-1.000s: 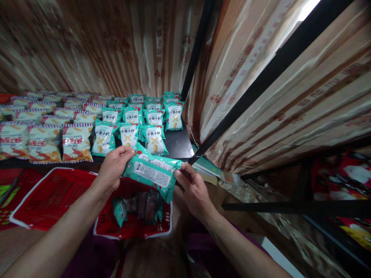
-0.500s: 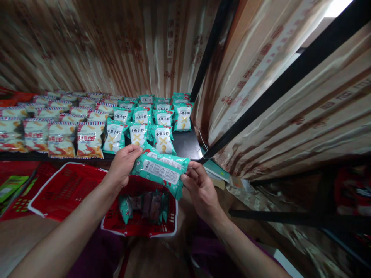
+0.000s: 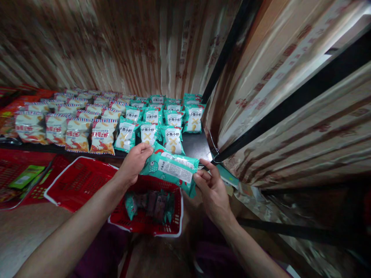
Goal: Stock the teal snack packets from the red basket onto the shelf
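Observation:
Both hands hold one teal snack bag (image 3: 174, 166), its printed back turned up toward me. My left hand (image 3: 135, 162) pinches the bag's left end between thumb and fingers. At the right end, my right hand (image 3: 213, 188) grips the bag's edge with the thumb and curled fingers, the index finger partly extended. Just behind the bag, rows of teal snack bags (image 3: 173, 141) stand on a black shelf (image 3: 193, 144). Below it is a red basket (image 3: 176, 227) with a white rim, holding several teal and purplish packets (image 3: 155, 204).
White snack bags with striped edges (image 3: 102, 135) fill the shelf's left part, beside orange packets (image 3: 14, 112). Another red basket (image 3: 17, 158) at the left holds a green packet (image 3: 27, 176). Black metal posts (image 3: 278, 96) and patterned curtains (image 3: 319, 135) stand at the right.
The view has shifted, so shelf, baskets and hands appear farther right. Both hands still hold the teal bag at its ends, tilted much as before.

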Demonstrator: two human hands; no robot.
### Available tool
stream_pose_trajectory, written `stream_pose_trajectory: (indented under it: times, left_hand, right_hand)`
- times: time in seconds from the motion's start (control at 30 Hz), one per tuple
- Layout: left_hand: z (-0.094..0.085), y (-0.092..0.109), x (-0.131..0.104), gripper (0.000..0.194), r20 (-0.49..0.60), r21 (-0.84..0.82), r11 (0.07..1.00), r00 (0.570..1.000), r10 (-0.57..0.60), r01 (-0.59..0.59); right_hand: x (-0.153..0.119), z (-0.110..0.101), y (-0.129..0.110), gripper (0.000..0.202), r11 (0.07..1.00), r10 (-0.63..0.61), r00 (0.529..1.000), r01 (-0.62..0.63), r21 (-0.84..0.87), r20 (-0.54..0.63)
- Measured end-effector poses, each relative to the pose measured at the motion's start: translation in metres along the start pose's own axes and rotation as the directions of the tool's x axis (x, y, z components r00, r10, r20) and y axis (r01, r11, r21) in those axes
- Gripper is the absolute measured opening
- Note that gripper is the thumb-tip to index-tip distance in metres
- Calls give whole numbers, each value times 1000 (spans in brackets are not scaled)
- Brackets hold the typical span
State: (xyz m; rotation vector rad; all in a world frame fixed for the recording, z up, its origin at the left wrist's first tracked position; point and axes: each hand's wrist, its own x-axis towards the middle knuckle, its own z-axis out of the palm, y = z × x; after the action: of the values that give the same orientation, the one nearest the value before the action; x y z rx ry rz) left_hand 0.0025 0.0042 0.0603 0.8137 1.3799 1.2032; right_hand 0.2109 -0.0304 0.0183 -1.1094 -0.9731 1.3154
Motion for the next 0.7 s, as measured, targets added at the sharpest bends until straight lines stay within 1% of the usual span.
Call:
stream_pose_trajectory:
  times: [0.1,0.2,0.27,0.3,0.33,0.37,0.4,0.43,0.47,0.5,0.53,0.57,0.63,0.7]
  left_hand:
    - [0,3,-2,30,22,29,1000,1000,5,-5]
    - [0,4,-3,29,35,61,998,999,16,-18]
    - [0,5,-3,27,41,82,996,999,31,-34]
    - [0,5,-4,27,40,96,994,998,44,-48]
    - [0,5,-4,26,35,114,991,998,61,-65]
    - [1,5,-4,25,30,135,987,996,80,-84]
    - [1,5,-4,24,27,157,982,995,98,-101]
    - [1,5,-4,24,25,177,977,993,112,-115]
    - [1,5,-4,24,26,194,974,993,119,-122]
    - [1,5,-4,24,25,206,971,992,121,-123]
    - [1,4,-4,24,23,217,968,993,120,-122]
    - [1,4,-4,24,18,228,966,993,118,-119]
    - [1,4,-4,23,8,242,963,993,116,-115]
    - [2,4,-5,23,6,246,964,994,105,-103]
  right_hand:
    - [3,-3,7,49,997,-19,1000,20,-77,9]
    - [5,-7,13,48,982,-53,997,62,-179,55]
    - [5,-10,14,46,938,-140,987,159,-307,83]
    - [4,-10,14,45,886,-216,972,237,-398,97]
    - [3,-10,12,45,802,-313,942,331,-497,122]
    - [2,-10,10,44,685,-417,893,432,-586,170]
    - [1,-9,8,42,549,-507,827,527,-649,242]
    - [-1,-8,5,42,417,-571,753,609,-675,327]
    - [-3,-7,2,42,313,-605,682,678,-665,411]
    - [-5,-5,0,43,252,-611,630,729,-636,479]
    - [-7,-4,-2,46,232,-599,602,762,-605,528]
    - [-8,-3,-3,48,236,-581,591,780,-580,559]
    - [-9,-2,-3,49,257,-551,595,788,-560,585]
    - [-9,-2,0,51,246,-532,598,786,-567,599]
